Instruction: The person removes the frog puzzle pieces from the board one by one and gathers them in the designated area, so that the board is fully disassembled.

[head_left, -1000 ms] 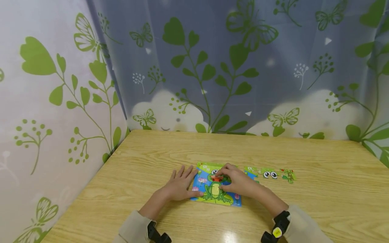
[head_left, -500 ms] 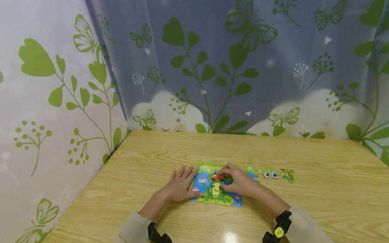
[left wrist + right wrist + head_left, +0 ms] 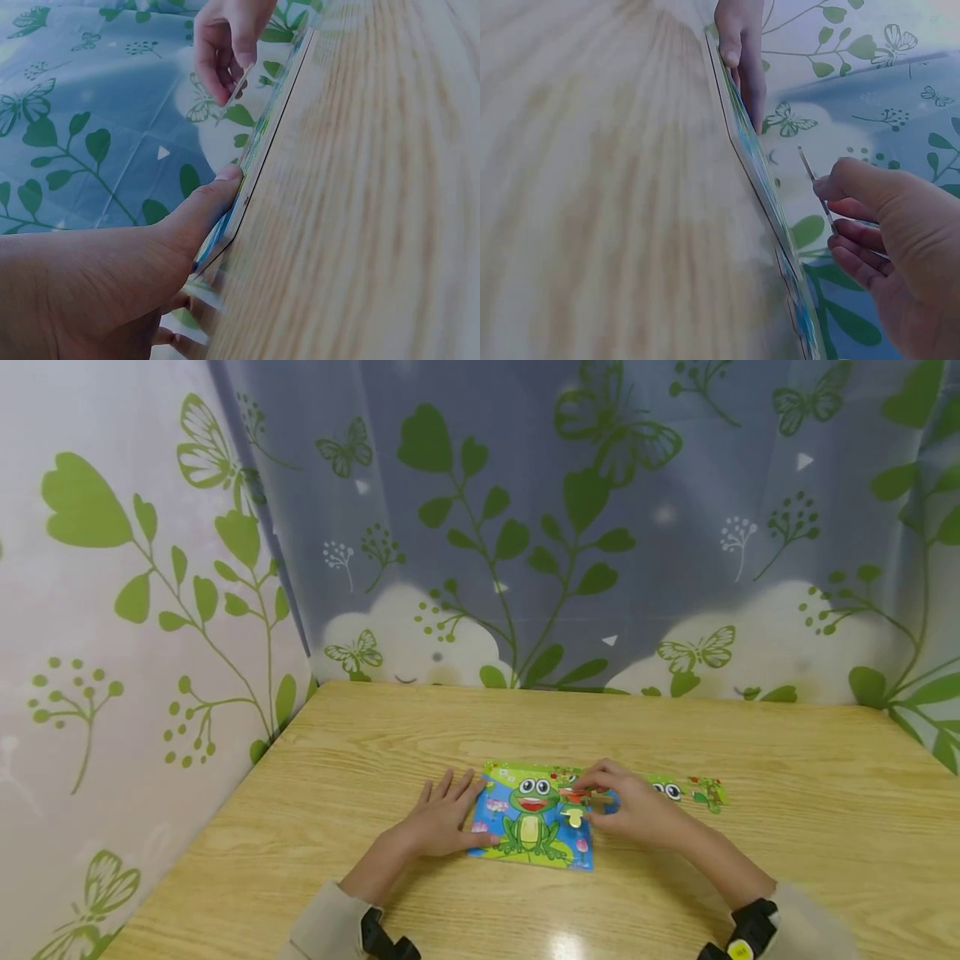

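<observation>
A frog jigsaw puzzle board (image 3: 510, 814) lies on the wooden table; its picture is a green frog with a red mouth on blue. My left hand (image 3: 442, 818) rests at the board's left side with fingers spread, the thumb (image 3: 214, 196) lying over its edge. My right hand (image 3: 636, 810) pinches a thin puzzle piece (image 3: 573, 818) showing a pale yellow patch and some red, raised over the board's right side. In the right wrist view the piece (image 3: 817, 191) is seen edge-on between thumb and fingers, apart from the board. The piece partly hides the board's upper right.
To the right of the board lie loose puzzle pieces: one with frog eyes (image 3: 667, 791), partly behind my right hand, and one with a brown and green print (image 3: 708, 793). The wooden table (image 3: 375, 727) ends at a leaf-and-butterfly curtain (image 3: 480, 568) at the back.
My right hand has moved right and lifted the puzzle piece off the middle of the board, so the printed frog's face and belly now show. The left hand has stayed in place.
</observation>
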`<action>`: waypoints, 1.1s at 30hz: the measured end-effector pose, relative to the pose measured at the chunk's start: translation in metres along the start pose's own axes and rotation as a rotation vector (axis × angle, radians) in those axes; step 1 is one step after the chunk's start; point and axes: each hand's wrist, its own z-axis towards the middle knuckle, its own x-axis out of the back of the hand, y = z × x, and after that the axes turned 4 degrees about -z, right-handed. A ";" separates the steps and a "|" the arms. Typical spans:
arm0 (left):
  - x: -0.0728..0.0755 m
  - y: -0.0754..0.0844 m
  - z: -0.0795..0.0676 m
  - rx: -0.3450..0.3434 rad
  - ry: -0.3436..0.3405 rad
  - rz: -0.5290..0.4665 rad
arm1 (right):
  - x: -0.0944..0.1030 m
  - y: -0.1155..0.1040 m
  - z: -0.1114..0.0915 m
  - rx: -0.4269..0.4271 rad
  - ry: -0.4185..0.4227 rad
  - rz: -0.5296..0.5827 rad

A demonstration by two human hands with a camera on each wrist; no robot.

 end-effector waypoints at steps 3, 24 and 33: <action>0.000 0.000 0.000 0.003 -0.001 0.000 | 0.008 0.004 -0.009 0.016 0.002 -0.008; -0.001 0.000 0.001 0.013 -0.008 0.008 | 0.047 0.040 -0.066 0.001 0.069 -0.101; -0.002 -0.002 0.002 0.016 -0.008 0.005 | 0.051 0.052 -0.081 -0.004 0.065 -0.094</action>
